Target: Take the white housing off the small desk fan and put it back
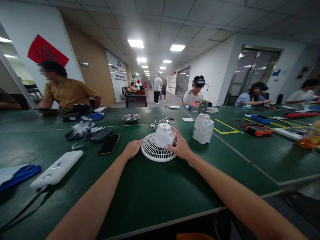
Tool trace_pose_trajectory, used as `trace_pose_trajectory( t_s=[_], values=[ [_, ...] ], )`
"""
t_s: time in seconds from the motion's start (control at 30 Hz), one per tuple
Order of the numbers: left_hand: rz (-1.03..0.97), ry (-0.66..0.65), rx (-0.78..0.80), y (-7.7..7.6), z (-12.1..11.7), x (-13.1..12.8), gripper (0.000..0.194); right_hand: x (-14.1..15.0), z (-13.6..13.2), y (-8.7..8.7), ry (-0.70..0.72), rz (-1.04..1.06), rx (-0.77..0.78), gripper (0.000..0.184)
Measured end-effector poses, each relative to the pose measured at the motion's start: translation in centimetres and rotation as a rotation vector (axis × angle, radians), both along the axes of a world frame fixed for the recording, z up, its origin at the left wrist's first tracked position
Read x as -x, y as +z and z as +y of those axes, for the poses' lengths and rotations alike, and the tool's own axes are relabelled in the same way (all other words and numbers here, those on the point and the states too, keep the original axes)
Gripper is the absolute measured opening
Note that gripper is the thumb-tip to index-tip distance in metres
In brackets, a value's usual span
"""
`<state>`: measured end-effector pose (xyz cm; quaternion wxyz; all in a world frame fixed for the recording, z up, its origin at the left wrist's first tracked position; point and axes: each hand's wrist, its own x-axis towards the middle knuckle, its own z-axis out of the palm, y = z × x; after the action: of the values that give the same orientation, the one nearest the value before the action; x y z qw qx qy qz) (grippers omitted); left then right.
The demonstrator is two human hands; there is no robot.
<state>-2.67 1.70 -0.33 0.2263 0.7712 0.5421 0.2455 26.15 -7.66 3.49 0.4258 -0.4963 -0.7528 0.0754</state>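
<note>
A white fan head (153,152) lies on the green table with its round slatted grille down and its domed motor housing (163,135) up. My left hand (132,149) is closed at the grille's left rim, thumb along the edge. Fingers of my right hand (181,146) wrap round the right side of the motor housing; the fingertips behind it are partly hidden. To the right stands a separate white plastic housing (203,130) with vent slots on top, untouched. A pale cable with a plug (160,121) lies just behind the fan head.
Left on the table (150,193) are a phone (108,145), a white power bank (57,168) with a strap, gloves (81,130) and a metal bowl (131,118). At right lie an orange multimeter (258,130) and yellow tape lines. Several people sit around the table.
</note>
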Motion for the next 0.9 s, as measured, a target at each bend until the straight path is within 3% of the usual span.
trace_pose_trajectory(
  t_s=[0.17,0.5,0.73,0.9],
  values=[
    [0.021,0.016,-0.03,0.0,0.1,-0.1,0.058,-1.2,0.3,-0.1,0.026,0.087,0.174,0.098],
    [0.031,0.001,-0.047,-0.3,0.4,0.0,0.053,-1.0,0.1,0.1,0.083,0.105,0.165,0.093],
    [-0.003,0.011,-0.073,-0.8,0.5,0.0,0.03,-1.0,0.1,0.1,0.019,0.083,0.163,0.094],
    [-0.114,-0.043,-0.138,0.0,-0.5,-0.3,0.02,-1.1,0.3,0.4,-0.049,0.176,0.216,0.096]
  ],
)
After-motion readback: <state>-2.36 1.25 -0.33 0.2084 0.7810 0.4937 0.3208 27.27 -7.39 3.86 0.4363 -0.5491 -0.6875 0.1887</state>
